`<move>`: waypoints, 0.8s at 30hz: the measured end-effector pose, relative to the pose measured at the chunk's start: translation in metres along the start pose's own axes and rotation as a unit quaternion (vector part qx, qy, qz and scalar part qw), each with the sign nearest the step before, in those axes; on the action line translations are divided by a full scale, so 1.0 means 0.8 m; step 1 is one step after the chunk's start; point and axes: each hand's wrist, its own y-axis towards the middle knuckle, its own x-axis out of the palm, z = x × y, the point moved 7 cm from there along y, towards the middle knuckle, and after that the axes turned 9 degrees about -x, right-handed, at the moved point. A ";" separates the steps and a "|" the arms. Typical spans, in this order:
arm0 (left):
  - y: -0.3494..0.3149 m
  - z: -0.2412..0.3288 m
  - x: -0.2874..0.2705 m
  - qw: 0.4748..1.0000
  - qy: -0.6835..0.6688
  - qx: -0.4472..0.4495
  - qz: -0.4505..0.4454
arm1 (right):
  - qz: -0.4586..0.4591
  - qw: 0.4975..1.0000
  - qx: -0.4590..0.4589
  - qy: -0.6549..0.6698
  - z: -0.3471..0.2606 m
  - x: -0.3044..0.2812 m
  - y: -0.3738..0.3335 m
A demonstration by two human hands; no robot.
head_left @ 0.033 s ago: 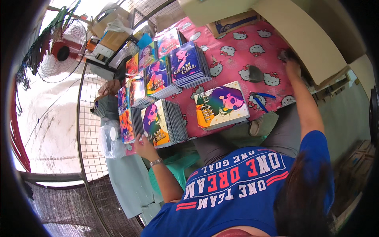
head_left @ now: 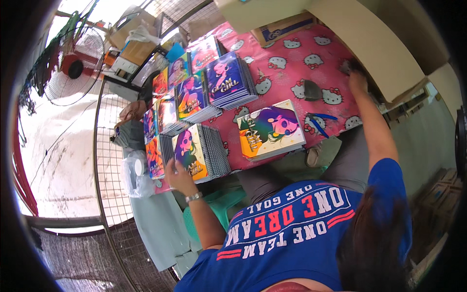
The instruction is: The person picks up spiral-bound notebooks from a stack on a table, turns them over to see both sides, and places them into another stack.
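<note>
My left hand [head_left: 181, 180] is at the table's near left edge, fingers apart and holding nothing. Its fingertips touch or nearly touch the lower left corner of a stack of spiral notebooks [head_left: 189, 151] with yellow-and-white covers. Beside that stands a stack of orange-covered notebooks [head_left: 154, 156]. Out to the right, my right hand [head_left: 358, 82] reaches to the table's right side by the cardboard box flap. Its fingers are blurred against a dark greyish patch, so any hold is unclear. Between my hands lies another notebook pile [head_left: 272, 130], turned sideways, with blue-handled pliers [head_left: 321, 124] next to it.
Several more notebook stacks [head_left: 226, 80] fill the table's left half. A dark grey block [head_left: 313, 90] rests on the pink patterned cloth [head_left: 277, 80]. A large open cardboard box [head_left: 362, 46] bounds the right. A fan [head_left: 75, 68] and wire grid [head_left: 114, 126] stand left; a green stool [head_left: 221, 207] is below.
My left hand has shifted slightly up, its fingers now rising against the notebook stacks. My right hand stays by the box flap. The whole view has drifted a little.
</note>
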 end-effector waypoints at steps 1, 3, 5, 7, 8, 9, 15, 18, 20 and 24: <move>-0.003 0.045 0.035 0.995 -0.079 0.058 -0.029 | 0.011 1.000 0.006 0.012 0.006 0.003 0.000; -0.084 0.207 0.105 0.934 -0.144 0.247 -0.213 | 0.018 0.998 -0.017 0.057 -0.071 -0.039 0.011; -0.133 0.238 0.206 0.873 -0.164 0.251 -0.385 | 0.011 0.996 -0.007 0.089 -0.070 -0.053 0.016; -0.171 0.245 0.283 0.848 -0.080 0.288 -0.437 | 0.076 0.993 -0.009 0.089 -0.043 -0.061 0.029; -0.185 0.251 0.304 0.830 -0.030 0.283 -0.480 | 0.139 0.987 -0.019 0.078 -0.033 -0.067 0.026; -0.192 0.260 0.310 0.832 -0.042 0.285 -0.474 | 0.161 0.984 -0.032 0.076 -0.015 -0.070 0.019; -0.179 0.240 0.306 0.859 -0.087 0.216 -0.456 | 0.146 0.943 -0.100 0.281 -0.109 -0.143 -0.028; -0.156 0.229 0.289 0.868 -0.146 0.177 -0.441 | 0.105 0.899 -0.159 0.394 -0.182 -0.156 -0.069; -0.146 0.243 0.267 0.847 -0.190 0.074 -0.491 | 0.105 0.864 -0.193 0.453 -0.208 -0.168 -0.101; -0.138 0.306 0.151 0.832 -0.190 0.383 -0.352 | 0.078 0.775 -0.254 0.573 -0.258 -0.236 -0.155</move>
